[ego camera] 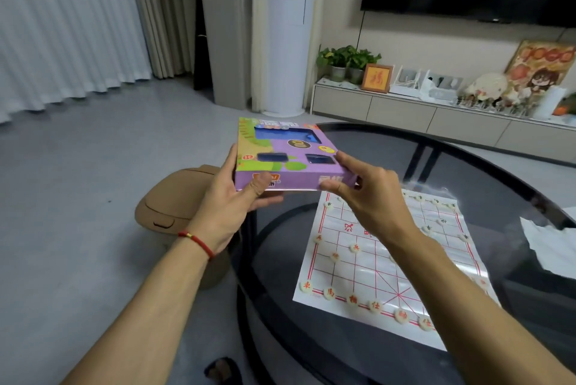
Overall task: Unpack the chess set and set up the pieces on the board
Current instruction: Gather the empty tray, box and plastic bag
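Both hands hold the purple box between them: left hand gripping, right hand pinching.

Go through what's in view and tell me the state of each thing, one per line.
Box: held in the air by both hands, near flap closed.
Left hand: grips the box's near left corner.
Right hand: pinches its near right corner.
Board sheet: flat on the glass table.
Pieces: set on the board.

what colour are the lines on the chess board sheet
Red lines on a white board sheet, seen in the head view.
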A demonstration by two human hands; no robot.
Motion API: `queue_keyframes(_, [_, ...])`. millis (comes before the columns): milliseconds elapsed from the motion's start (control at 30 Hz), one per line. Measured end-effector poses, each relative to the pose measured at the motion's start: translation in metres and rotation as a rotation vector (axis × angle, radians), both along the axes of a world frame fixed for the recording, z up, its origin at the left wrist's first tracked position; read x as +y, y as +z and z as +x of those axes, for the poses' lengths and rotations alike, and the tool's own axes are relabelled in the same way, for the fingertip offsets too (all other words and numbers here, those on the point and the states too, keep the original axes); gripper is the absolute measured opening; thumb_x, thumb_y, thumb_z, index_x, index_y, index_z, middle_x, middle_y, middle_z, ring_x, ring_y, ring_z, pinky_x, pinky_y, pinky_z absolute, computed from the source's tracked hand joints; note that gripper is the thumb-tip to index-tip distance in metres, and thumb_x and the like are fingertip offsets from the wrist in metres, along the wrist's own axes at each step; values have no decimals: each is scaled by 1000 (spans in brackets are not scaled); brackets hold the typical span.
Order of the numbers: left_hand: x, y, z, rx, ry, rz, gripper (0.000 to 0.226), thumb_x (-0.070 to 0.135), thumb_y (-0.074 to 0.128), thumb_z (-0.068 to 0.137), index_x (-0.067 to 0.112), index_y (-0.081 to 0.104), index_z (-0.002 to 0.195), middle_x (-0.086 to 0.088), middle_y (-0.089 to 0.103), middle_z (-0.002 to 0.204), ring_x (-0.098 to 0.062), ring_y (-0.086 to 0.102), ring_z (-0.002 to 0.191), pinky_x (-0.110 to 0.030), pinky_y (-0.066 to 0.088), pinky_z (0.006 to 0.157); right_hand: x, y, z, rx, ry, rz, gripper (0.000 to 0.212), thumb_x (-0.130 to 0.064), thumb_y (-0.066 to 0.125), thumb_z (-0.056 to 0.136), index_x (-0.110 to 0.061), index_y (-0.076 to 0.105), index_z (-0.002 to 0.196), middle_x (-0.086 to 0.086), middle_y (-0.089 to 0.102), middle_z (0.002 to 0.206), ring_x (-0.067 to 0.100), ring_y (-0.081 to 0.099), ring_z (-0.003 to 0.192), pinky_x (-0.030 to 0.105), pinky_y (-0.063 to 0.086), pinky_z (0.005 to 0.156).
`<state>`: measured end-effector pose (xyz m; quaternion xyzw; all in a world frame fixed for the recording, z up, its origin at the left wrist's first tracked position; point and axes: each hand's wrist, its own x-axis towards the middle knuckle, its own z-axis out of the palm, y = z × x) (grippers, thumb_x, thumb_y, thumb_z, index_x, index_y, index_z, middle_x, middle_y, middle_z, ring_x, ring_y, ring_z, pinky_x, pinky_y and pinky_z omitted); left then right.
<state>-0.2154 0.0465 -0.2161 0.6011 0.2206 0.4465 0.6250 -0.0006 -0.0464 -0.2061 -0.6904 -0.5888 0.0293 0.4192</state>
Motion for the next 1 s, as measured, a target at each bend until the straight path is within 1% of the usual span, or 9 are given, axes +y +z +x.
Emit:
queue_keyframes(100, [8, -6, -8, -63, 4, -95, 66, 13, 65, 87, 17, 39, 148, -7, 63, 135, -27, 64, 119, -41, 58, 88, 13, -10, -7, 27, 5, -6, 70, -45, 74, 82, -25, 52, 145, -4, 72, 120, 9, 61, 79, 8, 46, 65])
queue_keyframes(200, [13, -9, -11, -148, 6, -244, 68, 12, 66, 84, 19, 41, 147, -8, 64, 134, -29, 65, 117, -42, 58, 88, 21, -15, -14, 78, 7, -7, 63, -40, 75, 86, -26, 54, 144, -14, 68, 108, -1, 60, 78, 3, 42, 60])
queue_keyframes(300, [14, -7, -2, -172, -12, -333, 53, 24, 62, 89, 16, 48, 139, -12, 67, 128, -33, 68, 111, -45, 59, 84, 23, -14, -10, 89, 14, -12, 57, -34, 75, 88, -24, 57, 141, -20, 60, 98, -14, 58, 79, 1, 40, 61])
queue_keyframes(400, [18, -11, 14, -206, -3, -414, 34, 18, 54, 100, 12, 52, 134, -15, 68, 124, -34, 70, 106, -43, 60, 76, 20, -11, 6, 74, 6, -36, 59, -38, 72, 88, -26, 54, 143, -21, 60, 103, -1, 61, 81, 4, 43, 65])
queue_keyframes(533, [35, -13, 38, -234, 38, -493, 35, 5, 55, 99, 1, 51, 133, -19, 67, 125, -34, 70, 104, -41, 60, 73, 21, -11, 22, 82, 43, -52, 64, -38, 68, 93, -32, 40, 151, -31, 55, 113, 3, 56, 101, 23, 47, 90])
queue_keyframes(667, [71, -13, 57, -207, 85, -525, 45, 4, 60, 96, -3, 44, 138, -25, 65, 126, -40, 68, 106, -43, 61, 70, 21, -17, 39, 32, 4, -127, 66, -42, 58, 99, -29, 27, 155, -9, 39, 155, 12, 42, 137, 41, 43, 112])
queue_keyframes(767, [103, -13, 63, -147, 116, -543, 35, 1, 56, 98, 0, 49, 131, -26, 65, 124, -43, 67, 107, -44, 61, 67, 10, -26, 57, -18, -2, -151, 58, -41, 55, 100, -32, 31, 152, -8, 28, 160, 15, 41, 140, 43, 44, 112])
queue_keyframes(867, [134, -15, 63, -59, 92, -559, 22, 1, 50, 100, 10, 60, 117, -23, 66, 123, -35, 71, 92, -41, 61, 63, -8, -34, 72, -65, 9, -193, 49, -39, 55, 100, -36, 38, 146, -10, 25, 160, 17, 46, 136, 42, 46, 110])
queue_keyframes(1000, [169, -24, 60, 40, 140, -647, 20, 4, 44, 101, 10, 61, 109, -16, 73, 102, -32, 71, 84, -36, 60, 58, -30, -46, 87, -112, 46, -272, 43, -39, 55, 99, -44, 41, 139, -18, 18, 161, 13, 45, 136, 36, 48, 108])
